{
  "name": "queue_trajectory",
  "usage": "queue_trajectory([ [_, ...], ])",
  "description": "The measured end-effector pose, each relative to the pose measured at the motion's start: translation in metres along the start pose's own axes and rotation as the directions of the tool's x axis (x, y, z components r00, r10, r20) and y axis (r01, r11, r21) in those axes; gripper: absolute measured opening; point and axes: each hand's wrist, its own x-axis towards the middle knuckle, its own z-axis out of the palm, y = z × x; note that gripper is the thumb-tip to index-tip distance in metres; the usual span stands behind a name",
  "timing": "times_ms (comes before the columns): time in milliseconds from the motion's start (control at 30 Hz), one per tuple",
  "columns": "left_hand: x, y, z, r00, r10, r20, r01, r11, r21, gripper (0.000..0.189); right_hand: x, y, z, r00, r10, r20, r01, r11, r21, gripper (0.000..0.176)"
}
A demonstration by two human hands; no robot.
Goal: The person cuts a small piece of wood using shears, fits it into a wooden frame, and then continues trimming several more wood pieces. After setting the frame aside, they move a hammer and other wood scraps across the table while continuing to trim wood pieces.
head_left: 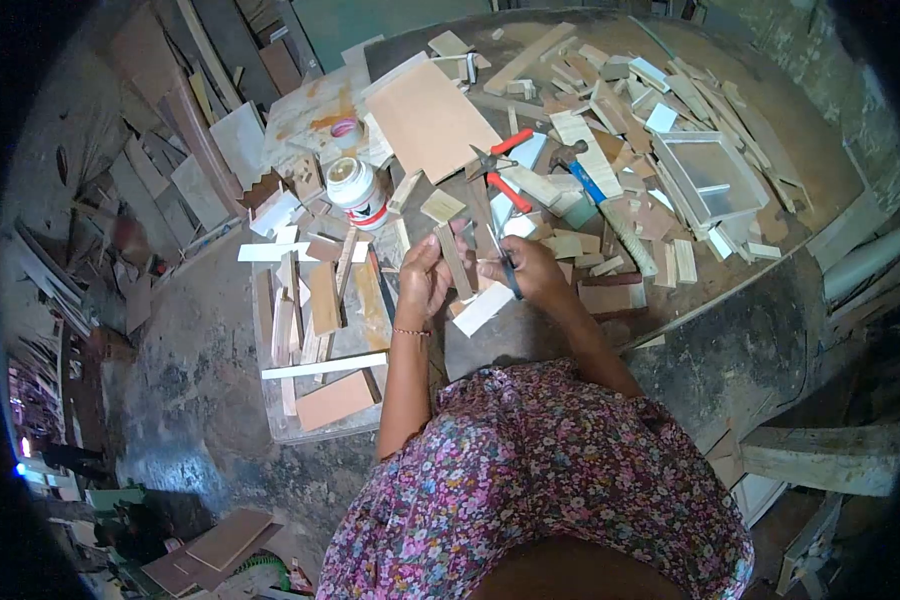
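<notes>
My left hand (pixel 426 275) is closed around a short brown wood strip (pixel 455 262), which stands tilted between thumb and fingers. My right hand (pixel 532 272) grips what look like scissors (pixel 511 272), with dark handles and a thin metal blade pointing away from me. The two hands are close together over the front of the table. Just below them lies a white rectangular piece (pixel 484 310). A square wood block (pixel 442 206) sits just beyond my left hand. The right fingertips are partly hidden.
Beyond my hands are red-handled pliers (pixel 497 172), a hammer (pixel 600 195), a white glue tub (pixel 356 193), a tape roll (pixel 346 131) and a tan board (pixel 433 120). Wood offcuts (pixel 325 298) lie at left. A shallow box frame (pixel 710 178) stands at right among more scraps.
</notes>
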Motion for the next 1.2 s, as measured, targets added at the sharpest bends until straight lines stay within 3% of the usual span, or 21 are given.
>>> queue_trajectory([
  [167,-0.004,-0.003,-0.007,0.997,0.082,-0.007,-0.082,0.995,-0.052,0.028,-0.01,-0.008,0.001,0.997,0.026,0.075,-0.05,0.938,0.343,0.036],
  [267,-0.008,-0.003,-0.008,0.985,0.146,-0.092,-0.14,0.988,0.069,0.022,-0.016,-0.008,0.005,0.992,0.022,0.126,-0.056,0.962,0.268,0.033],
  [367,-0.014,-0.004,-0.022,0.966,0.22,-0.134,-0.188,0.958,0.216,0.013,-0.021,-0.009,0.013,0.986,-0.082,0.144,0.071,0.994,0.08,0.035],
  [467,-0.023,0.006,-0.023,0.935,0.288,-0.208,-0.219,0.928,0.3,0.012,-0.024,-0.01,0.026,0.985,-0.001,0.17,-0.017,0.994,0.106,0.036],
  [600,-0.04,0.021,-0.043,0.909,0.343,-0.238,-0.229,0.887,0.401,0.012,-0.018,-0.018,0.051,0.985,-0.064,0.161,0.073,0.996,-0.052,0.039],
  [700,-0.057,0.039,-0.051,0.885,0.35,-0.308,-0.218,0.895,0.389,0.011,-0.014,-0.04,0.072,0.975,0.094,0.201,-0.087,0.995,-0.045,0.045],
  [800,-0.073,0.062,-0.07,0.876,0.37,-0.309,-0.238,0.89,0.39,0.011,-0.008,-0.057,0.1,0.982,-0.152,0.112,0.173,0.962,-0.211,0.052],
  [900,-0.091,0.087,-0.086,0.875,0.383,-0.297,-0.198,0.841,0.503,0.011,-0.006,-0.089,0.119,0.981,-0.152,0.122,0.187,0.908,-0.374,0.058],
  [1000,-0.104,0.104,-0.099,0.891,0.344,-0.296,-0.137,0.825,0.549,0.012,-0.003,-0.101,0.14,0.952,-0.295,0.085,0.299,0.829,-0.472,0.066],
  [1033,-0.107,0.109,-0.103,0.897,0.343,-0.28,-0.13,0.808,0.575,0.012,-0.003,-0.105,0.147,0.957,-0.27,0.106,0.283,0.789,-0.546,0.073],
  [1200,-0.116,0.118,-0.121,0.919,0.327,-0.221,-0.127,0.775,0.619,0.014,-0.001,-0.123,0.169,0.976,-0.146,0.16,0.212,0.793,-0.571,0.075],
])
